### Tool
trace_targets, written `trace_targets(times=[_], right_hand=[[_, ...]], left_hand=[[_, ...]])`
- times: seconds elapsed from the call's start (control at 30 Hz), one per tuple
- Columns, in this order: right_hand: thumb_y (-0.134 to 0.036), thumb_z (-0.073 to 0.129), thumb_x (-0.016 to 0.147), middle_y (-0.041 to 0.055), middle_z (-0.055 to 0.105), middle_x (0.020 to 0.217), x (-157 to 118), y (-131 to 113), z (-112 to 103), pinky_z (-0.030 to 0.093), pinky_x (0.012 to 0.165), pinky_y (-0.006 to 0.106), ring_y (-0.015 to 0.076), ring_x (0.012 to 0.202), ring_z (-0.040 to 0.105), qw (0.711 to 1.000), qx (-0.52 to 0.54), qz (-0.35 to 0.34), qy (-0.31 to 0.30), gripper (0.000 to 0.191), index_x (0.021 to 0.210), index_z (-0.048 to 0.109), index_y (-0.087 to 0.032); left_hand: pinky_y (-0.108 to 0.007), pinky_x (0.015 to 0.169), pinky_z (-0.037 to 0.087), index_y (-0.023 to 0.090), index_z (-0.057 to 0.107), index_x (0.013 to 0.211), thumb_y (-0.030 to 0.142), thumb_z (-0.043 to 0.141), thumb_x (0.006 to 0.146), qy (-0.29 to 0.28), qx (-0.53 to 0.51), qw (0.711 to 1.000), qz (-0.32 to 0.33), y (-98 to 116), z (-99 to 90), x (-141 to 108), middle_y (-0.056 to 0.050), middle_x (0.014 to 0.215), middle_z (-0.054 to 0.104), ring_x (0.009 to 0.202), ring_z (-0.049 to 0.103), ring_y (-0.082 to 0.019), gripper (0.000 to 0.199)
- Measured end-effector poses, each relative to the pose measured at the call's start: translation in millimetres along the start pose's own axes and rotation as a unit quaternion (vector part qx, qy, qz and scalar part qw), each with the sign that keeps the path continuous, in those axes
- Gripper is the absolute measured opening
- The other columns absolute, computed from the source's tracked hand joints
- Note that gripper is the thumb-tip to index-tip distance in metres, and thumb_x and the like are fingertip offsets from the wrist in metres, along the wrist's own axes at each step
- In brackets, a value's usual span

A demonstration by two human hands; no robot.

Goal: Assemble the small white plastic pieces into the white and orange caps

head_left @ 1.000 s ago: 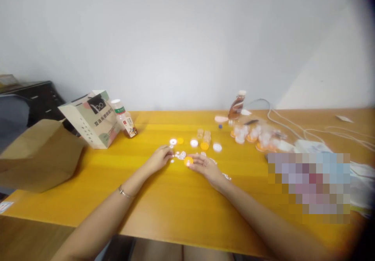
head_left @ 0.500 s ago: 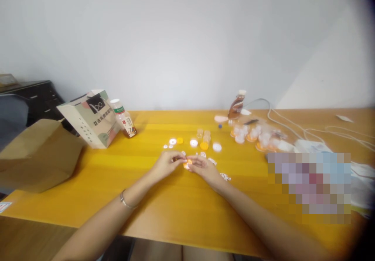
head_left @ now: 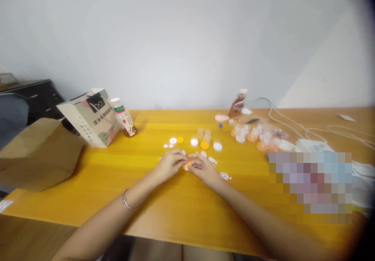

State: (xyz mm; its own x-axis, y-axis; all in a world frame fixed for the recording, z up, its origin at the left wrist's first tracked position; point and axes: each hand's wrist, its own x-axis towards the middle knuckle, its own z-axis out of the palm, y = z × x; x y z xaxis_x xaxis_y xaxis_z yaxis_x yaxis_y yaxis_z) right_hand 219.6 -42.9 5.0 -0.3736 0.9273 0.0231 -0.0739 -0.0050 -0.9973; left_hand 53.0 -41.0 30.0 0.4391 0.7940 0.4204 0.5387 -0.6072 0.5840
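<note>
A pale wall (head_left: 175, 50) stands behind a yellow wooden table (head_left: 164, 210). Roughly midway between its near and far edges, a small orange-and-white disc (head_left: 186, 166) is at the fingertips of both hands. The right hand (head_left: 206, 173) pinches it between thumb and fingers; the left hand (head_left: 168, 165) has fingertips bunched against it, gripping or merely pressing, I cannot tell. Fingers hide which way the round disc faces. Beside the right wrist, a white perforated piece (head_left: 225, 176) lies lengthwise, stem towards the table's right edge.
</note>
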Motion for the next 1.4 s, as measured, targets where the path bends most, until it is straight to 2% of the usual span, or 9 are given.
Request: trace_targets(times=[0.33,0.47,0.53,0.63,0.77,0.97,1.1,1.23,1.4], right_hand=[[-0.035,0.066,0.061,-0.0020,0.063,0.070,-3.8,-3.9,2.7,0.045,0.076,0.034,0.0139,0.068,0.061,1.000,0.000,-0.002,0.002,0.039,0.090,0.043,-0.023],[-0.035,0.065,0.062,-0.0023,0.063,0.069,-4.9,-5.2,3.3,0.045,0.075,0.033,0.0137,0.067,0.061,1.000,0.002,-0.010,-0.002,0.037,0.089,0.043,-0.023],[-0.034,0.065,0.063,-0.0026,0.063,0.069,-5.2,-5.7,3.1,0.045,0.074,0.032,0.0132,0.067,0.060,1.000,0.006,-0.009,-0.006,0.036,0.089,0.043,-0.023],[-0.033,0.065,0.062,-0.0034,0.062,0.067,-4.6,-5.3,2.1,0.045,0.071,0.030,0.0127,0.065,0.059,1.000,0.013,-0.008,-0.009,0.033,0.087,0.045,-0.023],[-0.031,0.066,0.061,-0.0035,0.061,0.066,-1.8,-2.7,0.1,0.044,0.068,0.029,0.0117,0.063,0.058,1.000,0.015,-0.010,-0.020,0.029,0.082,0.049,-0.021],[-0.032,0.069,0.058,-0.0028,0.062,0.067,1.5,-0.6,-3.8,0.045,0.070,0.030,0.0122,0.063,0.058,0.999,0.028,0.014,-0.022,0.032,0.082,0.051,-0.021],[-0.035,0.067,0.061,-0.0011,0.064,0.072,-0.6,-4.6,-6.8,0.044,0.076,0.033,0.0135,0.069,0.060,0.998,0.048,0.037,-0.008,0.032,0.084,0.051,-0.021],[-0.036,0.069,0.060,0.0009,0.064,0.079,-1.9,-6.5,-9.2,0.043,0.081,0.037,0.0161,0.077,0.060,0.998,0.052,0.042,-0.011,0.035,0.087,0.051,-0.022],[-0.033,0.072,0.056,0.0005,0.064,0.080,-1.0,-4.0,-9.7,0.041,0.085,0.038,0.0164,0.080,0.060,0.998,0.046,0.043,-0.021,0.040,0.087,0.049,-0.022]], left_hand=[[-0.024,0.071,0.042,0.017,0.063,0.077,0.018,0.053,0.076,-0.008,-0.019,1.000,-0.023,0.7,-0.6,-1.6,-0.003,0.078,0.057,0.074,0.054,-0.013,0.011],[-0.024,0.070,0.042,0.016,0.059,0.075,0.021,0.057,0.073,0.011,-0.024,0.999,-0.042,-3.1,0.4,-1.2,-0.002,0.077,0.055,0.074,0.054,-0.013,0.006],[-0.024,0.068,0.042,0.016,0.058,0.078,0.024,0.059,0.071,0.018,-0.032,0.998,-0.053,-5.1,1.1,-1.2,-0.002,0.078,0.056,0.074,0.054,-0.013,0.010],[-0.023,0.066,0.043,0.016,0.058,0.085,0.027,0.058,0.072,0.006,-0.065,0.995,-0.078,-7.4,2.6,-1.8,-0.002,0.079,0.061,0.072,0.057,-0.013,0.017],[-0.022,0.064,0.044,0.014,0.060,0.082,0.028,0.056,0.075,-0.013,-0.091,0.992,-0.091,-9.0,5.7,-2.7,-0.003,0.077,0.064,0.069,0.058,-0.013,0.016],[-0.022,0.064,0.044,0.015,0.064,0.079,0.029,0.056,0.074,0.019,-0.101,0.989,-0.102,-6.3,9.4,-3.7,-0.002,0.075,0.065,0.067,0.058,-0.013,0.017],[-0.023,0.068,0.044,0.016,0.065,0.081,0.031,0.047,0.080,0.053,-0.090,0.989,-0.107,-6.9,7.0,-1.6,-0.003,0.081,0.066,0.073,0.058,-0.014,0.023],[-0.023,0.068,0.044,0.016,0.062,0.085,0.030,0.043,0.082,0.064,-0.053,0.992,-0.098,-17.4,3.6,16.5,-0.003,0.080,0.065,0.074,0.058,-0.014,0.024],[-0.028,0.078,0.041,0.018,0.059,0.096,0.022,0.050,0.075,-0.017,0.009,0.999,-0.040,-30.1,9.5,61.7,-0.006,0.097,0.061,0.090,0.054,-0.018,0.023]])
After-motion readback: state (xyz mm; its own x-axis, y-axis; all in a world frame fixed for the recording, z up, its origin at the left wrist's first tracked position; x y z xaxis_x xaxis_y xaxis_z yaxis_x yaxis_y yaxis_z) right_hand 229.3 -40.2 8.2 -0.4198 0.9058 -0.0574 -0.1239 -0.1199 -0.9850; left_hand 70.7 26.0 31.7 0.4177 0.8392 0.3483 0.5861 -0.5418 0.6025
